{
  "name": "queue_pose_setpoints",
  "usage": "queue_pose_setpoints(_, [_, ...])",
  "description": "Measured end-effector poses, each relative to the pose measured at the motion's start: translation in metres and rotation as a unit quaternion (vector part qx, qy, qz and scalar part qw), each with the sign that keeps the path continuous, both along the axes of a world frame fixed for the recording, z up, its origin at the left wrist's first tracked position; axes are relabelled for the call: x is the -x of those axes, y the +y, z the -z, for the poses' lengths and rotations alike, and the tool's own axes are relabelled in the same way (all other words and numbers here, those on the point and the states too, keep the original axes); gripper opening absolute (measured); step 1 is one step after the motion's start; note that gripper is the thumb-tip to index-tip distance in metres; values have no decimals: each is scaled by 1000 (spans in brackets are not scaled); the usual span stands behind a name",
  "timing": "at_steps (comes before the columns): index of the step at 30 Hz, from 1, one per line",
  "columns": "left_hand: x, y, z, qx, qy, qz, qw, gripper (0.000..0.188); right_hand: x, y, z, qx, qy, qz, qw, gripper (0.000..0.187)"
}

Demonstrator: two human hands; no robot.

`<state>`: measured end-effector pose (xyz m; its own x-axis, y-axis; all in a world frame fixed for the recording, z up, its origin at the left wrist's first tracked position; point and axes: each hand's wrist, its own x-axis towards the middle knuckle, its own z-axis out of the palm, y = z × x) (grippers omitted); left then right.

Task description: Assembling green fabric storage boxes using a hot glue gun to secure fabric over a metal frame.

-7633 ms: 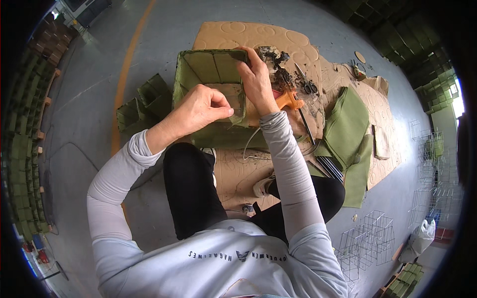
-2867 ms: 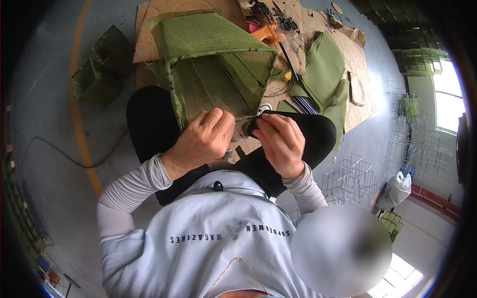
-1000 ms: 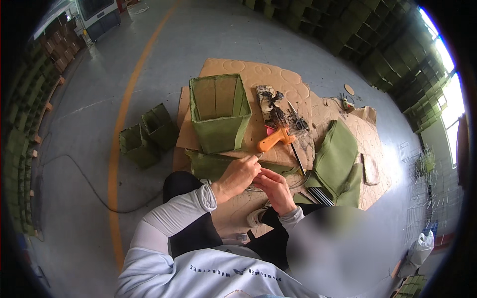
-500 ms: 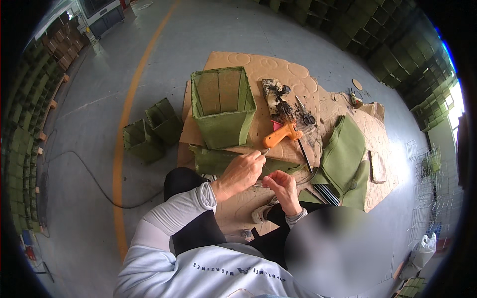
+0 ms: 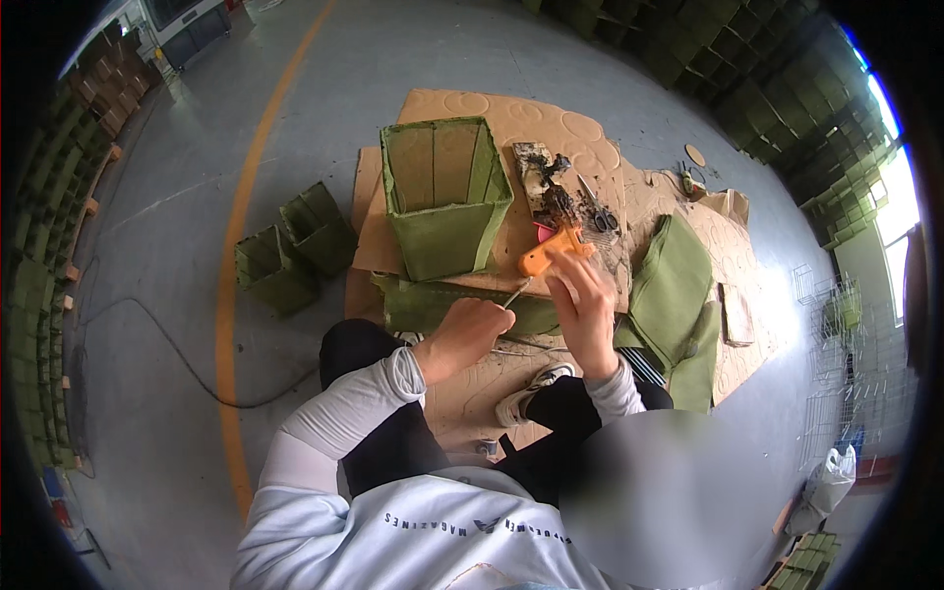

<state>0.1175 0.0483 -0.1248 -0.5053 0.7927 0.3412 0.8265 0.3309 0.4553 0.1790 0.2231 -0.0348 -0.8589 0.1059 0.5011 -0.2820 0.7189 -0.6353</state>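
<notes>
An orange glue gun (image 5: 539, 260) lies at the near edge of the cardboard, beside a board smeared with dark residue. From its handle end a thin cord (image 5: 518, 290) runs to my left hand (image 5: 464, 336), closed around it. My right hand (image 5: 588, 313) is raised just to the right of the cord, fingers stretched out and overlapping the glue gun's near side; whether they touch it I cannot tell. Behind my left hand stands a large green fabric-covered square bin (image 5: 447, 239), its mouth tilted up and its inside brown.
Scissors (image 5: 598, 208) lie beside the smeared board (image 5: 533, 177). Folded green fabric (image 5: 674, 275) is at the right on the cardboard (image 5: 580, 133). Two smaller green bins (image 5: 270, 270) stand on the floor at left. A dark cable (image 5: 182, 359) trails across the floor. Stacked green bins line both sides.
My right hand has moved up and forward to the glue gun, its fingers opening out from a pinch near the cord. My left hand stays closed on the cord, slightly farther left.
</notes>
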Motion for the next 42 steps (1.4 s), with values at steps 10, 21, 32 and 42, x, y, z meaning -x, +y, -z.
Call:
queue_pose_setpoints(10, [-9,-6,6,-62,58,29,996,29,96,-27,-38,-313,118,-140,932,11])
queue_pose_setpoints(21, [22,-20,-68,-183,106,-14,977,6,109,-11,-40,-320,87,-202,922,13])
queue_pose_setpoints(32, [63,-22,-108,-133,208,-147,958,25,113,-8,-31,-253,175,-151,940,34])
queue_pose_setpoints(42, [129,-5,-129,-137,114,-169,969,22,32,33,111,173,-120,66,975,31])
